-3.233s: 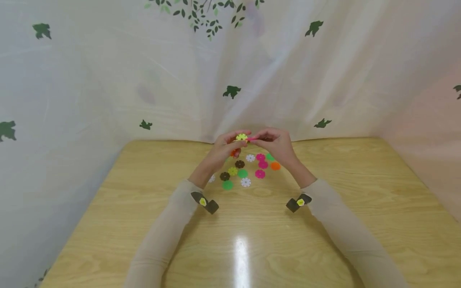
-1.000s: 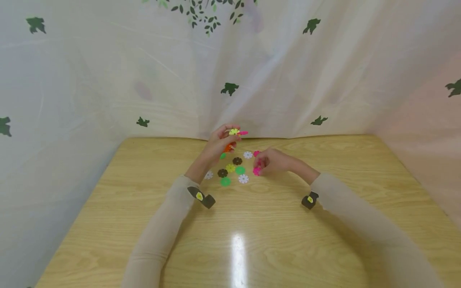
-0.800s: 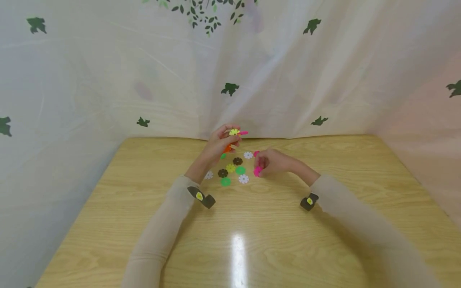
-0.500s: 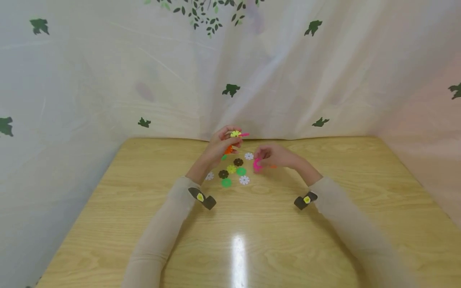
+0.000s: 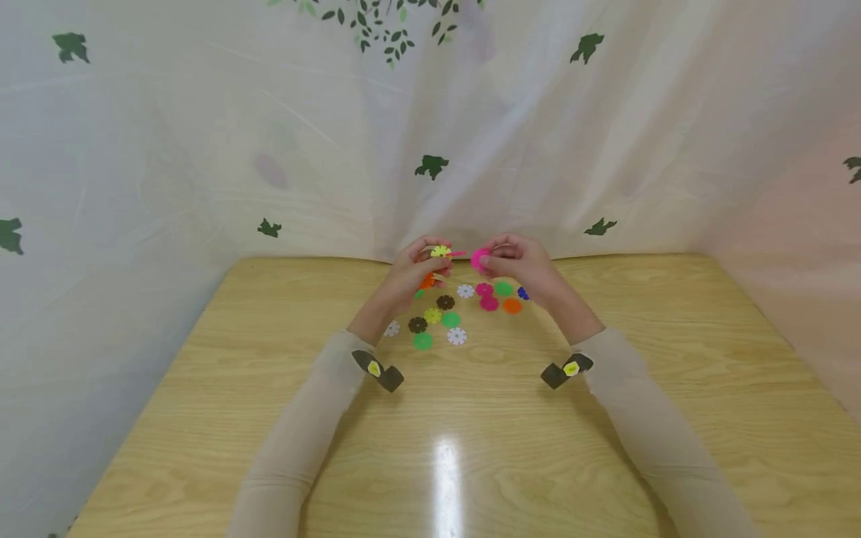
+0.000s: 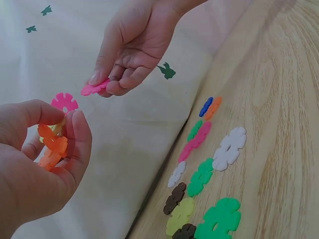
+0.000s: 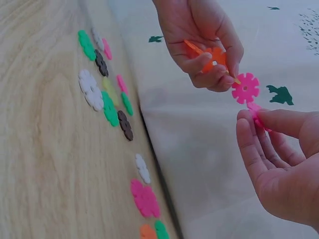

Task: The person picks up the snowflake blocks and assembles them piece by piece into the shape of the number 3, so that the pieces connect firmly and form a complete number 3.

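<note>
Up off the table, my left hand [image 5: 406, 275] holds a joined cluster of notched snowflake discs: orange pieces [image 6: 54, 145], a yellow disc [image 5: 441, 252] and a pink disc [image 7: 245, 88] sticking out toward the right. Another pink disc [image 5: 480, 259] is pinched between thumb and fingers of my right hand [image 5: 530, 270], just to the right of the cluster. In the right wrist view, this disc's edge shows right at the rim of the cluster's pink disc. Fingers partly hide the yellow disc in both wrist views.
Loose discs lie on the wooden table [image 5: 457, 403] below the hands: two pink ones [image 5: 489, 303], an orange disc [image 5: 512, 306], a blue disc [image 5: 524, 293], two brown discs [image 5: 445, 302], and several green and white ones. A patterned curtain [image 5: 336, 149] hangs behind the table's far edge.
My right hand has left the cluster, gone down to the table, taken a pink disc and brought it back up beside my left hand. The left hand has stayed nearly in place.
</note>
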A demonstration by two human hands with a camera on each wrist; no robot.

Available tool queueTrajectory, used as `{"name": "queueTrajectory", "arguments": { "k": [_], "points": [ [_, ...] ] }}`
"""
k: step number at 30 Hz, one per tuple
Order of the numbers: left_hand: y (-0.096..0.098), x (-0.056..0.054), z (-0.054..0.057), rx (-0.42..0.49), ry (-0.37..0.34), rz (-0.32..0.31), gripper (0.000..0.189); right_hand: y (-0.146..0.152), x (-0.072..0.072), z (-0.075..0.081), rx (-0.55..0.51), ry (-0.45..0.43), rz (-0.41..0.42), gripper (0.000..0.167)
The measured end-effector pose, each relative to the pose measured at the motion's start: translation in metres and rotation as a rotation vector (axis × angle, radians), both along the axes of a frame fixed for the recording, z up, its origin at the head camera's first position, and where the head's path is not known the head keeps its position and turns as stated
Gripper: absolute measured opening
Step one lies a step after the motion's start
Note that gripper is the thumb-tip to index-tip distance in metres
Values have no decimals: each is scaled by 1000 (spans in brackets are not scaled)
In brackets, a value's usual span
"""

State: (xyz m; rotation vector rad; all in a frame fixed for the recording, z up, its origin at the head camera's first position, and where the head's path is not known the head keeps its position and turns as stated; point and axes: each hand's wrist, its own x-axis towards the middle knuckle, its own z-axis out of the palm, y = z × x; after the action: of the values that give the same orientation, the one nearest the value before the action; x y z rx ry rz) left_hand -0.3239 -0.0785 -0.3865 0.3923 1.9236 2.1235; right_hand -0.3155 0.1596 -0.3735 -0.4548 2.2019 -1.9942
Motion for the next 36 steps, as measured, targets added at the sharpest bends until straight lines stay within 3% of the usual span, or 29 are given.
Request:
{"name": "queueTrajectory", "arguments": {
  "k": [4, 8, 12, 24, 36],
  "points": [
    [0, -2, -1, -15, 8, -5, 23, -4, 0, -2, -114, -35, -23, 17],
    [0, -3, -1, -24, 10, -11, 30, -9, -2, -3, -162, -47, -32, 15],
    [0, -3, -2, -40, 22, -17, 39, -11, -4, -3, -175, -59, -48, 16],
    [2, 3, -6, -51, 6, -27, 35, -13, 2, -7, -166, -91, -54, 15],
    [8, 7, -1, -13, 2, -10, 41, -17, 4, -5, -211, -63, -85, 14]
  ]
}}
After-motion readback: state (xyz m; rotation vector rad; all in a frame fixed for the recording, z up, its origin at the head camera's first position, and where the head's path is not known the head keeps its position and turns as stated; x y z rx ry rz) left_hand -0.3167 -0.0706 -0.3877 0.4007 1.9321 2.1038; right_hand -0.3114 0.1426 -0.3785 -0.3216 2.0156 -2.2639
